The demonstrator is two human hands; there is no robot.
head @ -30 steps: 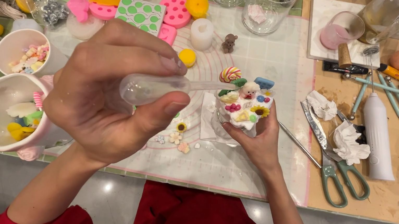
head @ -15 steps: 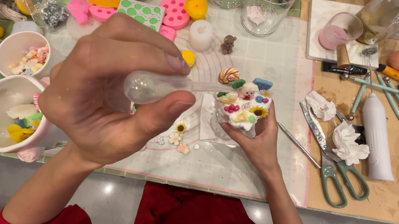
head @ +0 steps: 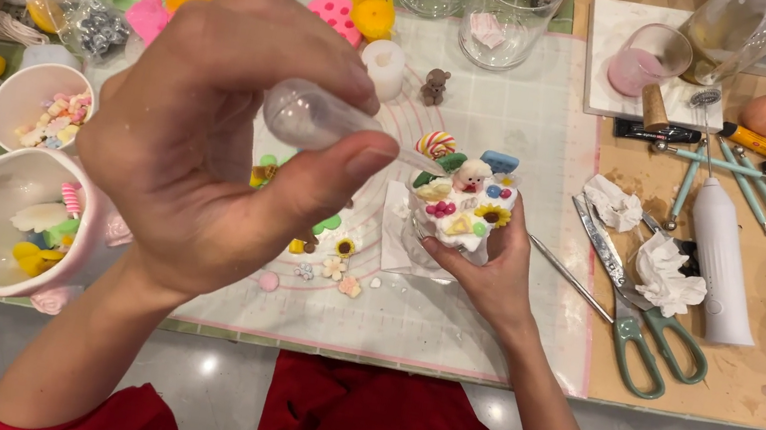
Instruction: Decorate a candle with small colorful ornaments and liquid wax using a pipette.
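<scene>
Since the earlier frame, little has shifted: the clear plastic squeeze pipette (head: 316, 119) is still pinched by the left hand (head: 213, 134), its tip aimed at the small white decorated cup (head: 459, 211). That cup is gripped by the right hand (head: 486, 271) above the white mat on the bench (head: 764, 373).

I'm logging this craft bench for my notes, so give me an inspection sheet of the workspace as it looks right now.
Surface: white mat on green grid, wood board at right.
Job's things: clear pipette, tip over the decorated cup.
Clutter: scissors, crumpled tissues, white bowl of candy-like charms, pink moulds, jars.
Grippers: left hand pinches the pipette; right hand holds the cup.
Cables: nothing seen.
Surroundings: grey floor, red clothing below.
</scene>
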